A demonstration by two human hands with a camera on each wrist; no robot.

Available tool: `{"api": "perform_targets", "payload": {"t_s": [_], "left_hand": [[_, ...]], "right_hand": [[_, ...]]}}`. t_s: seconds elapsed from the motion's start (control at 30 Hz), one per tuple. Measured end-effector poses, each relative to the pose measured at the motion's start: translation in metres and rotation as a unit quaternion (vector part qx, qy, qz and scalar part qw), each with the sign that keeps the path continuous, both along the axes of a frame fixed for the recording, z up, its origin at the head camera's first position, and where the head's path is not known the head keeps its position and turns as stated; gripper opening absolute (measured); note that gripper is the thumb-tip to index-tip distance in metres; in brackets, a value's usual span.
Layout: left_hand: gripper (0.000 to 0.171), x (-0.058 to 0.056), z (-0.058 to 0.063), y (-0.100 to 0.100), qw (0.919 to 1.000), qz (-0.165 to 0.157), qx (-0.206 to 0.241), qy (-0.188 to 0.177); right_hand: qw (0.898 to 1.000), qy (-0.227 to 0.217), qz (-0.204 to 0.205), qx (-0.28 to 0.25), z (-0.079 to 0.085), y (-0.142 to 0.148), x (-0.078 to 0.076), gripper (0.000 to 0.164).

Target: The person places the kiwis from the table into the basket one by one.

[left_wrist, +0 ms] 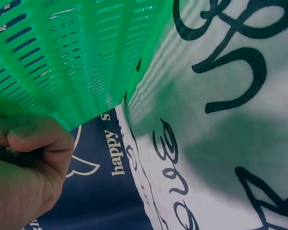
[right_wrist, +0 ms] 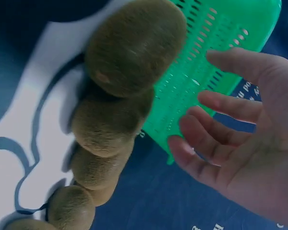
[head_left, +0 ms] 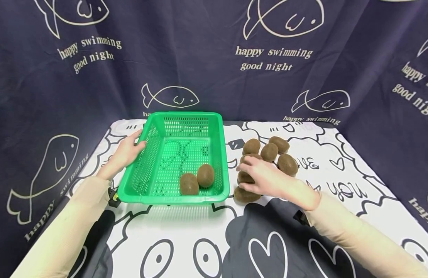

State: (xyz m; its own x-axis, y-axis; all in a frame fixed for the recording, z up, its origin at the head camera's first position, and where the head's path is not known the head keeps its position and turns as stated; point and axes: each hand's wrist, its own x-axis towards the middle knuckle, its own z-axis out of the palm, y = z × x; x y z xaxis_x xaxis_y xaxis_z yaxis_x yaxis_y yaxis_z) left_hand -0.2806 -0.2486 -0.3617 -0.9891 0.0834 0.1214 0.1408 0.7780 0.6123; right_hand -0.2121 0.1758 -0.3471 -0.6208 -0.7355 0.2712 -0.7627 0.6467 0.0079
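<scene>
A green plastic basket (head_left: 173, 199) stands on the table with two brown kiwis in its near right part; one is the kiwi (head_left: 205, 175). My left hand (head_left: 129, 148) grips the basket's left rim, its fingers curled over the edge in the left wrist view. Right of the basket, several loose kiwis lie close together, among them a front kiwi (head_left: 246, 195) and a right kiwi (head_left: 288, 165). Over the nearer ones hovers my right hand (head_left: 264, 177). Seen from the right wrist, its fingers are loosely bent with nothing between them, beside a large kiwi (right_wrist: 134, 48).
A white cloth with black drawings (head_left: 172, 231) covers the table. Behind it and at both sides hangs a dark blue curtain (head_left: 214, 77) printed with fish and words. The back kiwis, such as one kiwi (head_left: 279, 144), lie near the table's far edge.
</scene>
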Motion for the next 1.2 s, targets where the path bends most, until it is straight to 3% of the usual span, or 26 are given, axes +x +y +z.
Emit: {"api": "perform_targets", "payload": {"t_s": [0.17, 0.43, 0.77, 0.97, 1.2], "left_hand": [[0.061, 0.001, 0.0, 0.001, 1.0, 0.0, 0.001, -0.006], [0.062, 0.0, 0.0, -0.001, 0.9999, 0.003, 0.0, -0.01], [0.062, 0.002, -0.002, 0.0, 0.9999, 0.003, 0.004, -0.01], [0.062, 0.003, -0.001, 0.001, 1.0, 0.006, 0.003, -0.007], [0.061, 0.003, 0.001, 0.002, 1.0, 0.005, 0.005, -0.004]], "right_hand": [[0.999, -0.025, 0.0, 0.045, -0.008, 0.007, 0.014, 0.041], [0.996, -0.072, 0.018, 0.059, -0.011, 0.008, 0.022, 0.037], [0.98, -0.18, -0.039, 0.069, -0.011, 0.002, 0.032, 0.04], [0.984, -0.163, -0.054, 0.04, -0.015, -0.005, 0.035, 0.034], [0.99, -0.127, -0.023, 0.047, -0.018, -0.008, 0.037, 0.032]]}}
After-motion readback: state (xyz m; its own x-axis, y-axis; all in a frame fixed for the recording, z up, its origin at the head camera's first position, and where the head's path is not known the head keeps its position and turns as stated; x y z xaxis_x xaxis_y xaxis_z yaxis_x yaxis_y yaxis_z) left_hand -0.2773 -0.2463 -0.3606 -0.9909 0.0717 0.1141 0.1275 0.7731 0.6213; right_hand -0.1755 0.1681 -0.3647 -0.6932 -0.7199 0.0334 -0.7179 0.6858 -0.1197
